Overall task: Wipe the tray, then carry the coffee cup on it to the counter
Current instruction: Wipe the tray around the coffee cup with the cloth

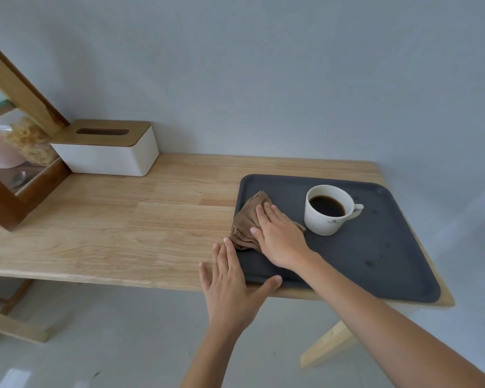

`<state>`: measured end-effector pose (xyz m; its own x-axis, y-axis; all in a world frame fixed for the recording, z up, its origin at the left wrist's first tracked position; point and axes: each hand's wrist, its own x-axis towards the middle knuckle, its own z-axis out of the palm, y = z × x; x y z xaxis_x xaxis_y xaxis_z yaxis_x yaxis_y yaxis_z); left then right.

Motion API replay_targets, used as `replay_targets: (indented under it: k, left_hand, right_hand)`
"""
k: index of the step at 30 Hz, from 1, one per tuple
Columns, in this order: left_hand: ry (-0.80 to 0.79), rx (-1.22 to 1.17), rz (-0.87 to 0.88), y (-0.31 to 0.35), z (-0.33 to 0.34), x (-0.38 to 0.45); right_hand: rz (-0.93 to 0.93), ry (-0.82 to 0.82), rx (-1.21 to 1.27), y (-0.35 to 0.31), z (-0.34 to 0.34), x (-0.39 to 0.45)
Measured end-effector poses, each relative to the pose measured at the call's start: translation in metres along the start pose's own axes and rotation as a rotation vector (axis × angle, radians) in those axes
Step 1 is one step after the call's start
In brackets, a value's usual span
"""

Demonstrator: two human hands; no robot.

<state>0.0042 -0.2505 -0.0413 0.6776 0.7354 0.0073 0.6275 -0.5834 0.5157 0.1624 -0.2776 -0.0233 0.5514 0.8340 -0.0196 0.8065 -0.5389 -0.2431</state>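
A dark grey tray [375,247] lies at the right end of the wooden table [123,233]. On it stands a white cup [326,211] of black coffee, handle pointing right. My right hand [277,236] presses flat on a crumpled brown cloth [247,222] at the tray's left part, just left of the cup. My left hand [230,284] lies flat and spread at the tray's near left corner, thumb on the tray's front rim, fingers on the table beside it. A few small wet spots show on the tray's right side.
A white tissue box with a wooden lid [107,148] stands at the back left by the wall. A wooden-framed glass case [14,152] with items inside stands at the far left. The table's right edge runs just past the tray.
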Motion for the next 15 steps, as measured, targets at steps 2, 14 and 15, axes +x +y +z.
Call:
replay_targets:
  k: [2,14,15]
  left_hand:
    - [-0.003,-0.002,-0.002,0.000,-0.001,0.000]
    - [-0.021,-0.004,-0.002,0.000,-0.002,-0.001]
    - [-0.021,0.000,-0.002,0.000,-0.002,-0.001]
  right_hand:
    - [0.021,-0.004,-0.002,-0.001,0.000,0.005]
    - [-0.056,0.071,-0.030,0.015,-0.006,0.045]
    - [-0.100,0.074,-0.019,0.017,-0.004,0.035]
